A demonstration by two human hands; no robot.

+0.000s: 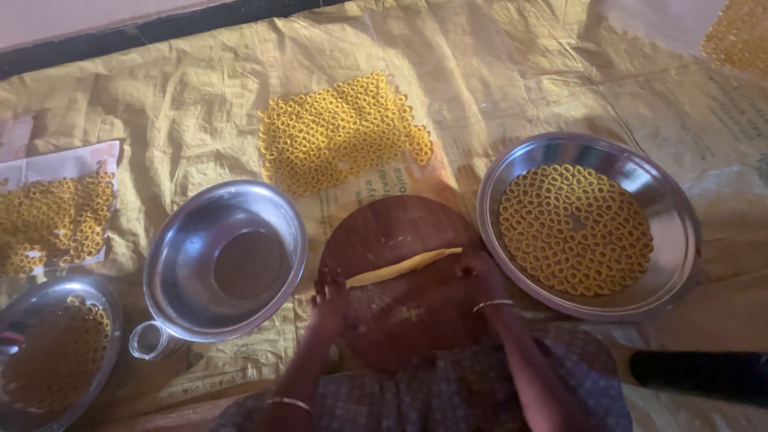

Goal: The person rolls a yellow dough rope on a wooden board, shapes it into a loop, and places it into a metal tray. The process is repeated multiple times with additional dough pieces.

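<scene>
Round wooden board (404,316): thin yellow dough rope (404,266) (tapered)

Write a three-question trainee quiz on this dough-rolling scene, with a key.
1. True or false: both hands touch the dough rope on the round wooden board.
2. Which holds yellow rings: A) the plate to the right of the board, B) the steel bowl to its left?
3. What lies on the yellow sheet beyond the board?

Key:
1. True: the left hand is at one end, the right hand at the other.
2. A; the bowl looks empty.
3. A patch of yellow rings.
</scene>
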